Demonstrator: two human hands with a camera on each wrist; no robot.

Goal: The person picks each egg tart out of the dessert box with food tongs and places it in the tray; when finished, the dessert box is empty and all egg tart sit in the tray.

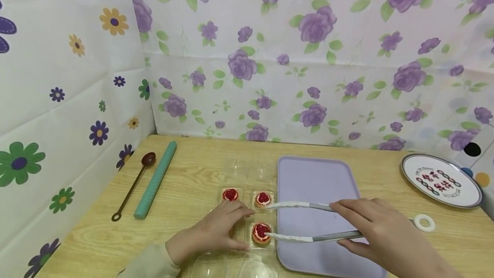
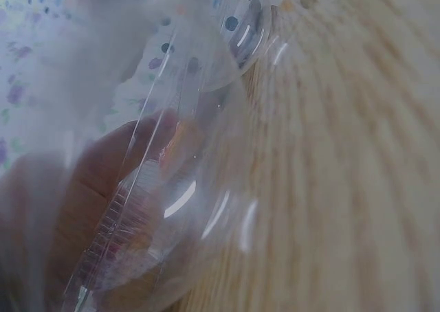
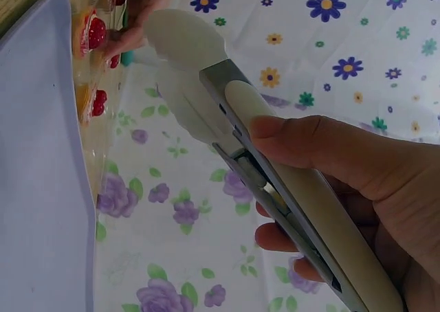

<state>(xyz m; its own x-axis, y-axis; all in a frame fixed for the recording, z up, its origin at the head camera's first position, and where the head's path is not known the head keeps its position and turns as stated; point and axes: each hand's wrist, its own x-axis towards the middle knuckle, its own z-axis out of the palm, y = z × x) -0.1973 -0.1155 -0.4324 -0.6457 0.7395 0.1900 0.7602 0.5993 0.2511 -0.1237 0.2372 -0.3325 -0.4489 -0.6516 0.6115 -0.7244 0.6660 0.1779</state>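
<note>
My right hand (image 1: 380,226) grips a pair of tongs (image 1: 335,236) with white tips, their arms spread apart. In the head view, the lower tip overlaps a berry-topped tart (image 1: 261,232) in a clear plastic container (image 1: 251,247); the upper tip is close to another tart (image 1: 263,199). My left hand (image 1: 216,228) lies over the container's left side, fingers gently bent and thumb apart. A third tart (image 1: 230,194) shows just beyond its fingers. In the left wrist view, clear plastic covers part of the left hand (image 2: 89,181).
A lilac tray (image 1: 316,179) lies right of the container. Farther right is a white plate (image 1: 428,196) with red lettering. At the left are a brown long-handled spoon (image 1: 133,190) and a green rolling pin (image 1: 156,179). Flowered cloth (image 1: 239,89) hangs behind the table.
</note>
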